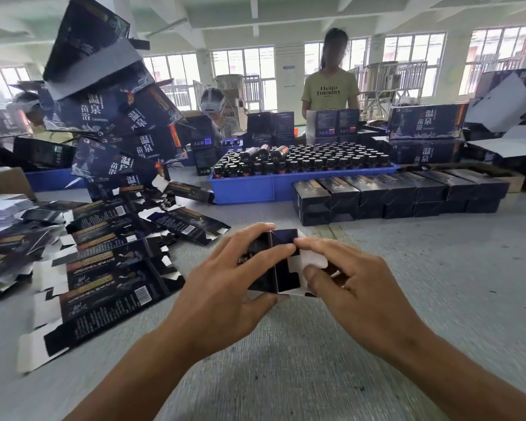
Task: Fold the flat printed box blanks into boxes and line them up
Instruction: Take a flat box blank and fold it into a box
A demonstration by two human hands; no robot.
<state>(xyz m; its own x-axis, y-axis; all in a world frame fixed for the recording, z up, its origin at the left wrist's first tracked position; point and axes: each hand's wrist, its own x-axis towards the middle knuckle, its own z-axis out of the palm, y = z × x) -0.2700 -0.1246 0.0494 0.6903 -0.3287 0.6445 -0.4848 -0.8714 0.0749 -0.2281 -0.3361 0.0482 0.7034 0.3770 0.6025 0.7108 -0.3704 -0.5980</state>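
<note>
While a loose heap of flat box blanks (104,268) sprawls over the left of the grey tabletop (438,284), their glossy dark print broken by white die-cut tabs, the work itself sits at centre between the two hands. Behind the heap, larger printed cartons (119,117) lean in a tilted stack.

The left hand (225,287) grips the half-formed box (281,259) from its left side, fingers curled over the top edge and thumb under the near edge. The box is thin card, dark and shiny outside, matt white inside, with crisp creases. Its open end faces up toward the camera, so its long axis appears to run away from the viewer and down to the tabletop; that is a judgement from the angle.

The right hand (356,287) pinches and presses the white end flap (312,262), forefinger meeting the left fingertips at the top edge. The flap lies directly under this hand, on the box's right, so the right hand looks better placed to tuck it in while the left steadies.

Farther back and right, finished boxes (398,192) stand in a two-tier row beside a blue tray (255,186) of dark bottles.
</note>
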